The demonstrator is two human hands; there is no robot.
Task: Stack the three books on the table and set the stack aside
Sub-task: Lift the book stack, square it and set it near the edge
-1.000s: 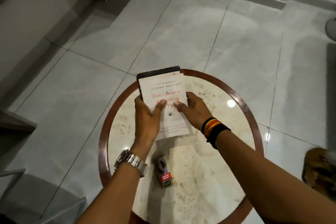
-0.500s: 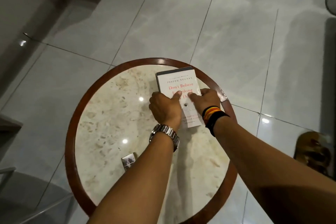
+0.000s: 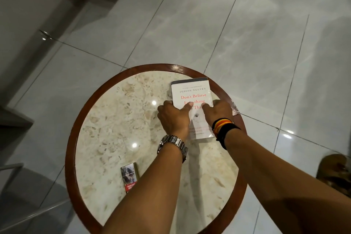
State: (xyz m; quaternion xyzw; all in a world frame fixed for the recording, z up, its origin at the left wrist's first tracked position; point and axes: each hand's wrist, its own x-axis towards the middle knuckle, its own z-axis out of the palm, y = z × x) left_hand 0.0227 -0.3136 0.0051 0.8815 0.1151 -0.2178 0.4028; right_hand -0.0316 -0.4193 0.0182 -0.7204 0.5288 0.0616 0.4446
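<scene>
Nearest the bottom of the frame, we saw two bare forearms reaching up and away from the camera over a round surface (image 3: 106, 119) of pale mottled stone with a dark red-brown wooden rim. Low and left of centre on that stone lay a small printed pack (image 3: 129, 176), well apart from everything else, just beside the left forearm. Higher up, a metal watch (image 3: 172, 145) circled the left wrist, and dark and orange bands (image 3: 222, 129) circled the right wrist.

Beyond the wrists, the left hand (image 3: 173, 118) gripped the left edge of the stack of books (image 3: 191, 92), its thumb laid flat on the white top cover and its other fingers curled down along the side. On the opposite edge, the right hand (image 3: 218, 110) did the same, thumb pressed on the cover and the rest of its fingers hidden behind the stack. We could not tell how many books lay under the white cover; only a dark strip showed along its far edge. That stack sat upper right on the surface, close to the rim.

Farther off, grey glossy floor tiles (image 3: 190, 24) filled the upper frame, and a brown sandal (image 3: 336, 173) showed at the right edge.
</scene>
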